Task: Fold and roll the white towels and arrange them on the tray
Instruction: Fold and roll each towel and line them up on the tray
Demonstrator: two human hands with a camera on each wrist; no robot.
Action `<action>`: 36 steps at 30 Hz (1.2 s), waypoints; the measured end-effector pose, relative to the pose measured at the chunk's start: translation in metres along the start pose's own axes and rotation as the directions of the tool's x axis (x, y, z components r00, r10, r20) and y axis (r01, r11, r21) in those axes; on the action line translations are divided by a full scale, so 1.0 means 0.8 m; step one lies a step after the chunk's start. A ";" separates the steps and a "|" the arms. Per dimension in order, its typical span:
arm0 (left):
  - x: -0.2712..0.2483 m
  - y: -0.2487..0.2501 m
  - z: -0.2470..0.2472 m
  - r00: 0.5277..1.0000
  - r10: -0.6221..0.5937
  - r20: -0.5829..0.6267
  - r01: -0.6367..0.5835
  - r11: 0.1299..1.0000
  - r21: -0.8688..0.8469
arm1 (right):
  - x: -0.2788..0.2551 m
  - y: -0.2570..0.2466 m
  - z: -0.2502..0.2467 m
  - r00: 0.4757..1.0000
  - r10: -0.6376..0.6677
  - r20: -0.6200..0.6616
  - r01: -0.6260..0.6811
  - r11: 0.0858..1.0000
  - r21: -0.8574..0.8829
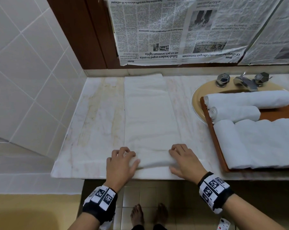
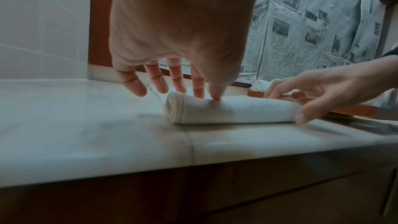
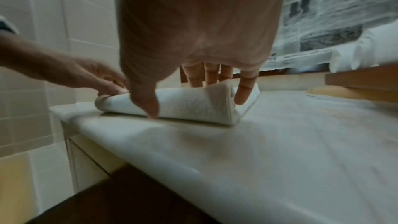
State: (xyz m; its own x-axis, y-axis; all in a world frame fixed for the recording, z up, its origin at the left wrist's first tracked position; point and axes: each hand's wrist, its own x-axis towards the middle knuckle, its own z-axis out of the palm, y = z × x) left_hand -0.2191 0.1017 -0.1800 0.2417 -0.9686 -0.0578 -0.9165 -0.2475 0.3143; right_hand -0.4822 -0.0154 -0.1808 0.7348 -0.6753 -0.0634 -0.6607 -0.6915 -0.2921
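Observation:
A white towel (image 1: 148, 113) lies folded in a long strip on the marble counter (image 1: 93, 130), and its near end is wound into a short roll (image 1: 154, 161). My left hand (image 1: 122, 161) grips the roll's left end, fingers over the far side and thumb on top (image 2: 215, 94). My right hand (image 1: 182, 156) grips the right end the same way, thumb (image 3: 148, 101) low on the near side. The roll (image 2: 232, 111) (image 3: 193, 106) sits close to the counter's front edge. A brown wooden tray (image 1: 212, 130) at the right holds two rolled towels (image 1: 248, 98) (image 1: 235, 113) and a bigger folded one (image 1: 265, 143).
The tray rests over a beige sink (image 1: 197, 103) with a metal tap (image 1: 245, 82) behind it. Newspaper (image 1: 173, 30) covers the wall above the counter. A tiled wall (image 1: 24, 72) bounds the counter's left side. The counter's front edge (image 1: 90, 175) runs just under my wrists.

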 end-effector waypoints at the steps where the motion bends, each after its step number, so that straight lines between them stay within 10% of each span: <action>1: -0.003 0.000 0.000 0.999 -0.007 0.038 0.006 1.000 0.020 | 0.001 -0.001 0.002 1.000 0.004 -0.012 -0.004 1.000 -0.004; 15: 0.008 -0.019 -0.032 0.965 -0.071 0.254 0.137 0.958 -0.252 | -0.005 -0.006 -0.004 0.990 0.140 0.017 -0.132 0.869 0.476; 24: 0.013 -0.025 -0.015 0.962 -0.180 0.208 0.245 0.902 -0.356 | -0.008 0.001 -0.001 0.999 0.034 -0.007 -0.032 0.983 0.180; 29: 0.005 -0.017 -0.002 0.997 -0.055 -0.047 0.042 0.969 -0.244 | 0.002 0.001 0.005 0.999 0.035 0.009 -0.036 0.987 0.159; 36: -0.003 -0.029 0.002 0.997 0.072 0.027 -0.068 0.991 -0.117 | 0.009 0.002 -0.010 0.983 0.154 0.098 -0.175 0.948 0.267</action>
State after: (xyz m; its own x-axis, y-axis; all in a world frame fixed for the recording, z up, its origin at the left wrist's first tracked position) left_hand -0.1992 0.1099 -0.1890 0.1668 -0.9841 -0.0609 -0.8873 -0.1768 0.4260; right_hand -0.4789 -0.0237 -0.1740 0.6359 -0.7453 -0.2004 -0.7136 -0.4688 -0.5206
